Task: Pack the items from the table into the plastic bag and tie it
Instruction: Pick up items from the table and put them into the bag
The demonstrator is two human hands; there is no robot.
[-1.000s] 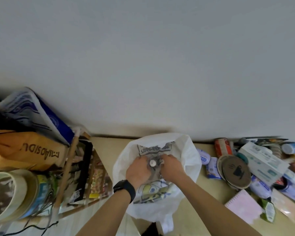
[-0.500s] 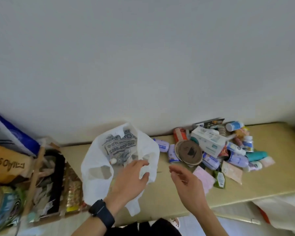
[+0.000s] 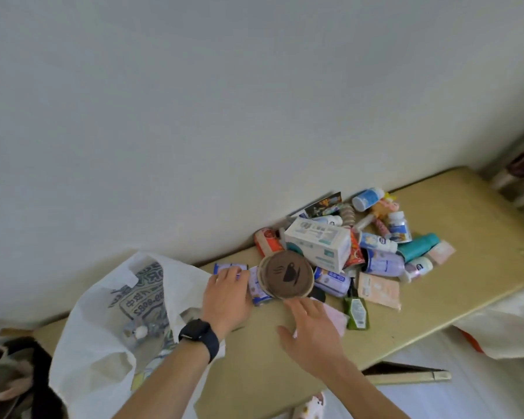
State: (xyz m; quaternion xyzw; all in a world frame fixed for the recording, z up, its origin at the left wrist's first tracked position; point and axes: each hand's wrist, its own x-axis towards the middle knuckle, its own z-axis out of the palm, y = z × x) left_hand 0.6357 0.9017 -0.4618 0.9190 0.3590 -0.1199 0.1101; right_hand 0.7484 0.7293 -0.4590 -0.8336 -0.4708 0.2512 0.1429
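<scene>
Small blue-and-purple packet [image 3: 231,267] flat on the tabletop [image 3: 436,300], at the left edge of the heap of items [image 3: 360,252], just beside the mouth of the plastic bag [image 3: 103,343]. Left hand [image 3: 227,297] palm down over the packet, fingers [image 3: 224,275] close together and bent onto its near half; pinching or merely touching, not discernible. Brown round lid [image 3: 286,275] with a cup emblem immediately right of that hand, overlapping a second purple packet [image 3: 256,290]. Right hand [image 3: 312,325] palm down just below the lid, fingers [image 3: 300,308] spread and straight, holding nothing, partly covering a pink packet [image 3: 338,317]; one fingertip near the lid's rim. Beyond the lid, white box [image 3: 318,241], purple bottle [image 3: 381,263], teal bottle [image 3: 418,246], green sachet [image 3: 356,311] and further small containers, piled against the wall [image 3: 254,116]. Bag slumped open at the tabletop's left end, mirrored print showing through, a few small objects visible inside. Black wristwatch [image 3: 198,335] on the left wrist.
</scene>
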